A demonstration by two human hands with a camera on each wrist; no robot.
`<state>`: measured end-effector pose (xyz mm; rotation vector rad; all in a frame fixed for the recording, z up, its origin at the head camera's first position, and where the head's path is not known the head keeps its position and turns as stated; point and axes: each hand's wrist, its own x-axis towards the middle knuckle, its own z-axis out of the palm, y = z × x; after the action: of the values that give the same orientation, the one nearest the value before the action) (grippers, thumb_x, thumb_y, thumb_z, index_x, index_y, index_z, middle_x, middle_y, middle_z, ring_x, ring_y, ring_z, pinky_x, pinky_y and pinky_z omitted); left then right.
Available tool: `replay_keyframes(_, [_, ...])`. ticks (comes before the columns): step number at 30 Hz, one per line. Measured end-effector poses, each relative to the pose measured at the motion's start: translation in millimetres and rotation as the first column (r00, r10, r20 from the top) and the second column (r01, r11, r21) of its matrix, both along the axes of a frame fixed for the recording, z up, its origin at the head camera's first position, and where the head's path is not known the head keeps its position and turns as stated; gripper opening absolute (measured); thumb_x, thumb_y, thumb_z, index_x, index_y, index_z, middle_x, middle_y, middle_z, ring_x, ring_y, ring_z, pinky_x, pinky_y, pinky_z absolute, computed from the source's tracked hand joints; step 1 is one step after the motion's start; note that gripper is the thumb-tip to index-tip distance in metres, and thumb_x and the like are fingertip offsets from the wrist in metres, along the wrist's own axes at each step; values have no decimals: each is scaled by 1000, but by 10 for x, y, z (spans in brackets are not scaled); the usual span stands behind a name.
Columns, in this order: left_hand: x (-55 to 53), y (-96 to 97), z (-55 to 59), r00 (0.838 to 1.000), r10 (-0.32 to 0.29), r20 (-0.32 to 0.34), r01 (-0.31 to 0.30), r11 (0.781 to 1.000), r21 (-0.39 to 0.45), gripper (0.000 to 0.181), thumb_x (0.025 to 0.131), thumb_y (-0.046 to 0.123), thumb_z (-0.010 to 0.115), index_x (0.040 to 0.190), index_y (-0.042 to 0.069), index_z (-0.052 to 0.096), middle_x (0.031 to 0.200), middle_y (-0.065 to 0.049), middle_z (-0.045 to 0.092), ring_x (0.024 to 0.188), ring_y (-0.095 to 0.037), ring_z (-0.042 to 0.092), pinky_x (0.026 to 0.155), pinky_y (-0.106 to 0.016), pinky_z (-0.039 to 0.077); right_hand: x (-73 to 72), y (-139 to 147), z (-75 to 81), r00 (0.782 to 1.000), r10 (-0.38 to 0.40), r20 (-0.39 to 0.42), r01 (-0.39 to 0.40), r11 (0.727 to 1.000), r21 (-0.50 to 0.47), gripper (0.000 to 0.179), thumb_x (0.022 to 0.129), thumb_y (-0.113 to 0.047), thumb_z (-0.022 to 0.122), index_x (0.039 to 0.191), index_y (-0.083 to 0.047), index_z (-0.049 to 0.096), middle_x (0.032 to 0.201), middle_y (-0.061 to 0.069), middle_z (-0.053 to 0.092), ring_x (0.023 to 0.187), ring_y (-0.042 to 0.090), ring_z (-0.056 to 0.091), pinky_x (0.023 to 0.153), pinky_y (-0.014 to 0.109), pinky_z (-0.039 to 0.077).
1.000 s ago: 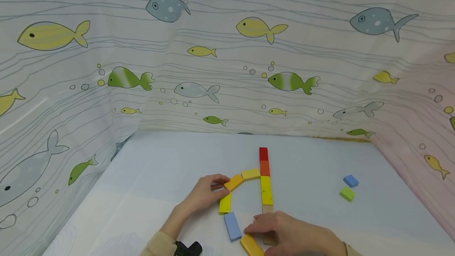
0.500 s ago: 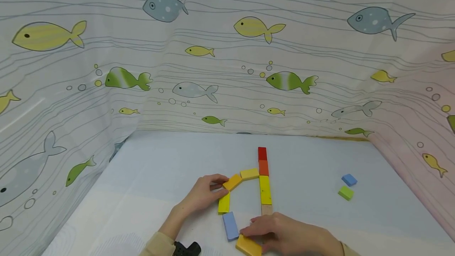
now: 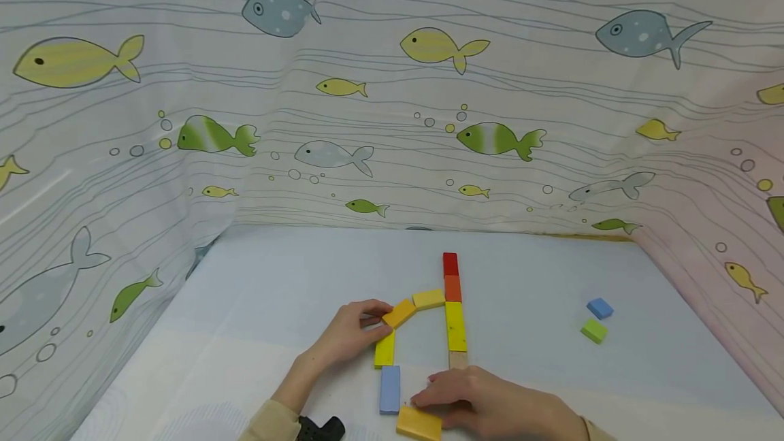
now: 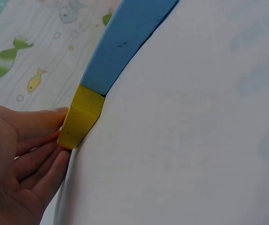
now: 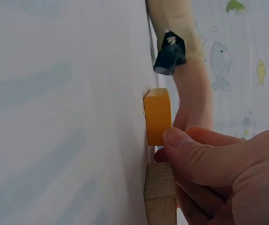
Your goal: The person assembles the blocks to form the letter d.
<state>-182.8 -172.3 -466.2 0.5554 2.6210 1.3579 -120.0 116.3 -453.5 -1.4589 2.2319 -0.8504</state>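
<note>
In the head view, flat wooden blocks lie as an upright column with a loop curving off its left side. My left hand (image 3: 352, 329) holds an orange block (image 3: 401, 313) at the loop's upper left, thumb and index finger at its ends. Below it come a yellow block (image 3: 384, 350) and a blue block (image 3: 390, 390). My right hand (image 3: 490, 397) pinches a yellow-orange block (image 3: 419, 423), set crosswise under the blue one. The right wrist view shows the thumb at this block's (image 5: 158, 117) end, beside a plain wood block (image 5: 160, 194). The right hand covers the column's lower part.
A light yellow block (image 3: 429, 299) joins the loop to the column of red (image 3: 450, 264), orange-red (image 3: 452, 288) and yellow (image 3: 456, 327) blocks. Farther right lie a small blue block (image 3: 599, 308) and a green block (image 3: 594, 331). A fish-print curtain (image 3: 380, 114) hangs around the table.
My right hand has turned the yellow-orange block from slanted to nearly crosswise and shifted it left. The blue block has swung from tilted to straight. My left hand stays put.
</note>
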Motion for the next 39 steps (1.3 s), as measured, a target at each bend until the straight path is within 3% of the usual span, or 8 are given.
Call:
replay_keyframes(13, [3,46,-29,1000,-4,4,4,1000,-2,35,94,23,70,126,8,66,127,-9,66,118,-27,64,99,-38,55,16,54,5,1000,-31,2,31,999,-33,37,103,-27,57,140,-29,59,132,-20,62,127,4,54,103,28,51])
replay_keyframes(19, [6,46,-38,1000,0,7,0,1000,-10,35,94,23,70,126,9,66,128,-9,65,118,-27,64,99,-38,55,41,173,33,983,-134,126,143,987,-69,38,100,-28,62,138,-30,61,130,-16,65,120,6,59,101,26,52])
replay_keyframes(21, [9,41,-31,1000,0,6,0,1000,-12,35,94,23,70,126,9,65,129,-9,65,118,-28,64,99,-39,55,52,246,54,977,-175,123,188,977,-102,38,99,-27,63,137,-28,61,129,-13,66,120,8,60,102,26,51])
replay_keyframes(24, [13,34,-17,1000,0,1,0,1000,-16,34,95,22,69,126,9,66,129,-9,65,119,-28,64,99,-40,55,62,386,88,966,-252,55,258,953,-157,39,97,-25,66,136,-25,62,129,-11,67,126,15,59,105,29,50])
replay_keyframes(27, [13,28,-10,1000,-1,1,1,1000,-18,34,95,22,69,126,10,66,129,-10,65,119,-29,64,99,-40,54,64,528,109,934,-356,-41,343,921,-186,38,96,-23,68,134,-26,63,128,-13,67,125,20,60,102,30,52])
replay_keyframes(30, [11,23,-6,1000,1,5,-1,1000,-21,34,95,22,69,126,10,66,130,-10,65,119,-29,64,99,-40,55,68,663,121,872,-473,-126,444,872,-205,38,94,-24,71,131,-30,65,125,-17,67,122,21,63,98,30,55])
replay_keyframes(34, [8,20,2,1000,4,10,-3,1000,-23,34,95,21,69,127,10,65,130,-10,65,120,-28,64,99,-39,55,56,819,118,797,-580,-170,531,806,-261,40,90,-23,75,128,-31,66,122,-18,68,119,12,64,98,22,53])
replay_keyframes(39, [10,22,20,1000,2,2,-2,1000,-20,34,95,20,69,127,8,65,129,-11,65,119,-28,64,99,-39,55,9,1017,88,763,-625,-165,547,760,-351,43,87,-16,78,127,-23,68,122,-10,70,118,4,63,100,7,42])
